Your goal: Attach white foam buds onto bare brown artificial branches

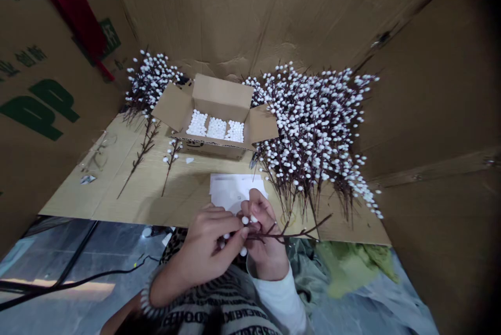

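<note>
Here the worktop (94,204), a flattened cardboard sheet, is boxed in by tall cardboard panels (242,11), so the whole spread is sheltered on three sides. On the right, a big heap of beaded stems (313,131) is laid with its bare ends toward the near side, where they can be reached easily. A smaller bunch (151,82) is propped at the far left. Dead centre, an open carton (221,92) is set with its flaps folded back, and loose white buds (215,129) are exposed inside, ready to hand. Two single stems (136,160) are left lying to the left of a stack of white papers (230,189).

And just off the worktop's near edge, a beaded twig (297,234) is held up clear of everything. It is cradled in the right hand (266,251), its fingers (260,210) curled closed around it, apparently to steady it. The left hand (205,251) is brought in with a bead bracelet (146,298) at its wrist, its fingers (235,225) pinched shut at the twig beside small white buds (245,220); the exact contact is hidden.
</note>
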Tool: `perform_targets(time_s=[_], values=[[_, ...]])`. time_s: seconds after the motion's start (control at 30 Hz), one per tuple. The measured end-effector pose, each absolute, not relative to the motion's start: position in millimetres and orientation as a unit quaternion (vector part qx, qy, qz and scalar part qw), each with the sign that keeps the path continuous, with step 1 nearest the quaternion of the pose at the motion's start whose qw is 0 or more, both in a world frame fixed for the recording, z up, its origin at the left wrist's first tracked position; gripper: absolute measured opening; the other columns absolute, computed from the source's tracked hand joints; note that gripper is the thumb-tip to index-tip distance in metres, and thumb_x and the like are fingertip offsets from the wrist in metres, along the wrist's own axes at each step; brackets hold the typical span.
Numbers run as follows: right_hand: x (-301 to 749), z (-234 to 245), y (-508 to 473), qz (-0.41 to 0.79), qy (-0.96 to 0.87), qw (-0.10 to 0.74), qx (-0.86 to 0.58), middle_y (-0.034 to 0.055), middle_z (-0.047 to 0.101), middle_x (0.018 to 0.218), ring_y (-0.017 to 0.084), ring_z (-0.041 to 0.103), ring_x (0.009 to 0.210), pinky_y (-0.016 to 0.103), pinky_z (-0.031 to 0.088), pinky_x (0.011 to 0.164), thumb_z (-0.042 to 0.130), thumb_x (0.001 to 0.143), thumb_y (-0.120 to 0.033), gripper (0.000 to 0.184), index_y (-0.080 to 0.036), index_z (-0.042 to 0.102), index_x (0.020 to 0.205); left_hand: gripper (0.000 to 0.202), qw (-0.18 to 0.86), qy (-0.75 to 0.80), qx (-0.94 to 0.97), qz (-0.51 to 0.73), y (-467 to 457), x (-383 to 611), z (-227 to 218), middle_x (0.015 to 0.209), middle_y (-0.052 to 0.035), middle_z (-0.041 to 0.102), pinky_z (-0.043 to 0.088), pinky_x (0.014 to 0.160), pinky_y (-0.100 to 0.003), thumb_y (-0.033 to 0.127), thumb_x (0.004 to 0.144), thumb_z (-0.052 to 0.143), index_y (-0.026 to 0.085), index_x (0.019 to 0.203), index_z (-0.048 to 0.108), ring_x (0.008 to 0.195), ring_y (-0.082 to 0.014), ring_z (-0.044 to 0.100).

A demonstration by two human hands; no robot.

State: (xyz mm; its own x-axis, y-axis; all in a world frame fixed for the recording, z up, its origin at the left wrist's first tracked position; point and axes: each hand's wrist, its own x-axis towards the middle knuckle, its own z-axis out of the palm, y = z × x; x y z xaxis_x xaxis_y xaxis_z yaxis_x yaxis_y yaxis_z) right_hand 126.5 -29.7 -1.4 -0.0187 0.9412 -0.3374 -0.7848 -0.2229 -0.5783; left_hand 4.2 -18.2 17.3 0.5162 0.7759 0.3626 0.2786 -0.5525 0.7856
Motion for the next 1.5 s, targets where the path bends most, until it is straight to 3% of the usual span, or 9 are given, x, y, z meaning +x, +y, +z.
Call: perform_targets(time_s=[0.4,0.57,0.9,1.27,1.5], values=[[127.5,0.5,-29.4,0.711,-0.123,0.606,-0.334,-0.0107,0.033,0.049,0.005,0.021,0.042,0.015,0.021,0.038,0.075,0.062,-0.022,0.036,-0.021,0.04,0.06,0.03,0.334,0.338,0.803,0.359,-18.6,4.7,15.9,0.05,0.0044,0.05,0.032,0.054,-0.026,0.015,0.087,0.048,0.017,0.057,0.05,0.049,-0.01,0.047],[129.9,-0.5,-31.1,0.704,-0.185,0.597,-0.336,-0.0082,0.034,0.054,0.008,0.027,0.048,0.018,0.026,0.045,0.073,0.065,-0.025,0.032,-0.022,0.041,0.063,0.031,0.334,0.338,0.807,0.351,-19.2,4.3,16.1,0.049,0.0041,0.05,0.032,0.054,-0.026,0.015,0.086,0.048,0.018,0.056,0.05,0.049,-0.0105,0.047],[134.9,4.4,-30.6,0.722,-0.234,0.568,-0.319,-0.0095,0.029,0.052,0.008,0.016,0.046,0.021,0.014,0.044,0.069,0.067,-0.021,0.031,-0.022,0.038,0.063,0.032,0.342,0.336,0.801,0.36,-20.0,5.5,13.4,0.048,0.0043,0.049,0.032,0.054,-0.026,0.015,0.087,0.048,0.018,0.055,0.047,0.049,-0.0106,0.047],[131.7,1.9,-29.9,0.695,-0.216,0.591,-0.348,-0.0079,0.031,0.056,0.009,0.024,0.05,0.021,0.02,0.047,0.072,0.067,-0.03,0.032,-0.022,0.041,0.064,0.034,0.337,0.342,0.8,0.36,-18.0,5.2,14.6,0.046,0.0051,0.046,0.032,0.053,-0.026,0.015,0.087,0.048,0.018,0.053,0.047,0.047,-0.0101,0.045],[132.7,2.6,-28.8,0.706,-0.23,0.577,-0.341,-0.0094,0.029,0.053,0.008,0.018,0.048,0.02,0.017,0.045,0.072,0.066,-0.026,0.037,-0.022,0.036,0.062,0.034,0.335,0.345,0.8,0.359,-18.4,5.8,13.2,0.046,0.0044,0.049,0.033,0.052,-0.026,0.016,0.087,0.047,0.018,0.053,0.048,0.047,-0.0104,0.047]])
